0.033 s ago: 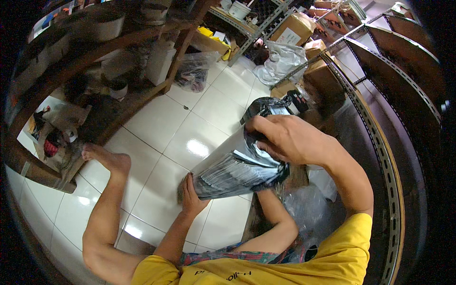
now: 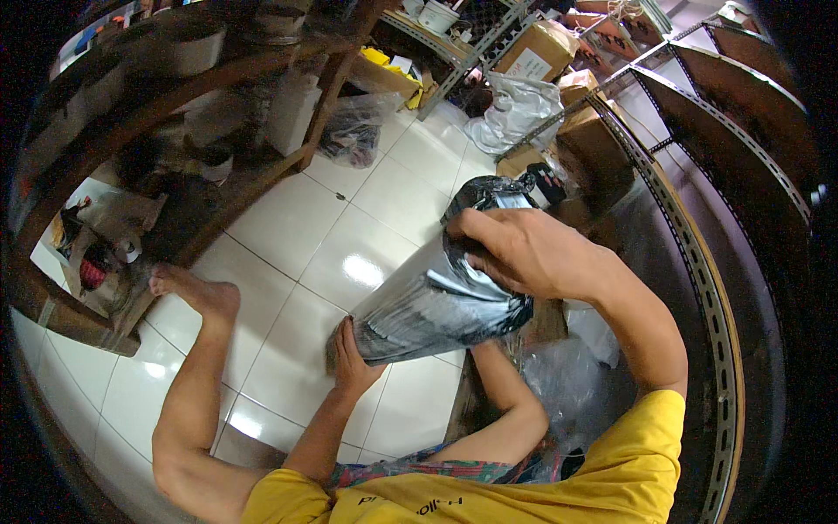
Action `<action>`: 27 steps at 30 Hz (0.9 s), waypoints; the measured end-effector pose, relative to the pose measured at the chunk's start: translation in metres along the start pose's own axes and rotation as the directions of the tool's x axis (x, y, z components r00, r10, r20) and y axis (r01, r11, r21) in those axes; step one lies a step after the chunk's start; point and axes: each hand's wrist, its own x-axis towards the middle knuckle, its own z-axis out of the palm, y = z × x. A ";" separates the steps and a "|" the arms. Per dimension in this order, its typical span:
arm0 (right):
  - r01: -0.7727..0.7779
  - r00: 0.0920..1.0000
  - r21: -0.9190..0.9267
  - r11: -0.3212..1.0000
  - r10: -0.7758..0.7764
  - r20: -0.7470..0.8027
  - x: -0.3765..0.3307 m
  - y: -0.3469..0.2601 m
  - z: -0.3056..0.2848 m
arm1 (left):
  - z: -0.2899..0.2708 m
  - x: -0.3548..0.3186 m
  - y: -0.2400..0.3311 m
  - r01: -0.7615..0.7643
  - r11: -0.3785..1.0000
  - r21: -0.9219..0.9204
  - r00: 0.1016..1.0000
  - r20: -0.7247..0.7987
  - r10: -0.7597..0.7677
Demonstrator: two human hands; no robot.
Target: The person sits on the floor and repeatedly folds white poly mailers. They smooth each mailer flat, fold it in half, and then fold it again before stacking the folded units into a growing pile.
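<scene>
A cylindrical package (image 2: 419, 301) wrapped in shiny black and grey plastic is held tilted in front of me, over my right leg. My left hand (image 2: 353, 367) supports its lower left end, with fingers pressed along the side. At the upper right end, the curled fingers of my right hand (image 2: 515, 253) grip the gathered plastic; some fingertips are hidden behind the wrap. Just beyond my right hand sits another black plastic-wrapped bundle (image 2: 480, 194), partly covered by the hand.
To the left stands a dark wooden shelf (image 2: 236, 205) with pots and clutter. Metal racks (image 2: 663, 188) curve along the right. Cardboard boxes (image 2: 537, 52), a white plastic sack (image 2: 515, 113) and a clear bag (image 2: 353, 131) lie farther back. Clear plastic (image 2: 567, 393) is beside my right leg on the tiled floor (image 2: 288, 227).
My right hand has shifted very slightly up and left on the package end. The shine on the wrap differs a little. My left hand stays in place.
</scene>
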 end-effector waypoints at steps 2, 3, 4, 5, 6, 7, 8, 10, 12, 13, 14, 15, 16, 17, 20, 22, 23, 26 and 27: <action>0.149 0.984 0.056 0.987 -0.142 -0.104 0.003 0.016 0.000 | 0.004 0.007 0.001 0.014 1.000 0.014 1.000 -0.007 -0.014; 0.098 0.976 0.095 0.991 -0.077 -0.203 0.005 0.016 -0.009 | 0.001 0.007 -0.001 0.033 0.999 0.031 0.999 -0.016 -0.033; 0.066 0.921 0.093 0.994 -0.025 -0.388 0.003 0.014 -0.015 | 0.001 0.007 -0.004 0.019 0.999 0.034 0.999 -0.027 -0.018; 0.082 0.841 0.199 0.977 0.039 -0.539 0.007 0.016 -0.015 | 0.002 0.010 -0.008 0.005 0.999 0.037 0.999 -0.040 -0.004; 0.098 0.735 0.295 0.950 0.131 -0.666 0.006 0.017 -0.015 | 0.003 0.012 -0.007 -0.017 0.999 0.031 0.999 -0.044 0.018; 0.076 0.750 0.392 0.917 0.206 -0.628 0.009 0.008 -0.012 | 0.004 0.011 -0.005 0.004 1.000 0.019 1.000 -0.027 -0.004; -0.140 0.867 -0.006 0.990 0.120 -0.484 0.013 0.013 0.007 | 0.004 0.010 -0.001 0.026 1.000 0.009 1.000 -0.012 -0.026; -0.050 0.975 0.150 0.987 0.080 -0.207 0.027 0.008 0.026 | -0.001 0.013 0.001 0.057 0.998 0.031 0.998 -0.003 -0.057; 0.134 0.879 0.314 0.940 0.034 -0.475 0.016 0.027 0.012 | -0.003 0.013 0.005 0.076 0.995 0.060 0.997 0.006 -0.076; -0.059 0.909 0.246 0.967 0.154 -0.387 0.015 0.026 0.019 | -0.002 0.014 0.007 0.058 0.998 0.038 0.998 0.001 -0.058; -0.245 0.910 0.154 0.957 0.282 -0.304 0.012 0.022 0.029 | 0.001 0.017 0.010 0.040 0.999 0.015 0.999 -0.005 -0.040; -0.145 0.935 0.116 0.983 0.174 -0.308 0.020 0.025 0.037 | -0.006 0.019 0.005 0.041 0.998 0.040 0.998 -0.042 -0.039; -0.075 0.949 0.062 0.995 0.090 -0.303 0.022 0.025 0.042 | -0.010 0.017 0.003 0.065 0.997 0.035 0.998 0.011 -0.065; -0.097 0.946 0.041 0.994 0.105 -0.305 0.023 0.030 0.045 | -0.012 0.015 0.002 0.090 0.996 0.028 0.994 0.064 -0.091; -0.197 0.934 -0.035 0.980 0.177 -0.309 0.018 0.051 0.050 | -0.010 0.020 0.013 0.140 0.990 -0.016 0.982 0.126 -0.137; -0.216 0.924 0.231 0.949 0.275 -0.266 0.020 0.027 0.039 | -0.009 0.020 0.004 0.095 0.995 -0.016 0.992 0.080 -0.093; -0.156 0.890 0.301 0.941 0.266 -0.370 0.015 0.030 0.036 | -0.008 0.018 0.002 0.103 0.995 -0.005 0.992 0.070 -0.102; -0.063 0.817 0.358 0.932 0.254 -0.518 0.009 0.038 0.033 | -0.012 0.019 0.011 0.165 0.984 -0.068 0.984 0.077 -0.160; -0.058 0.855 0.280 0.958 0.192 -0.482 0.011 0.036 0.043 | -0.011 0.016 0.010 0.146 0.987 -0.070 0.987 0.077 -0.140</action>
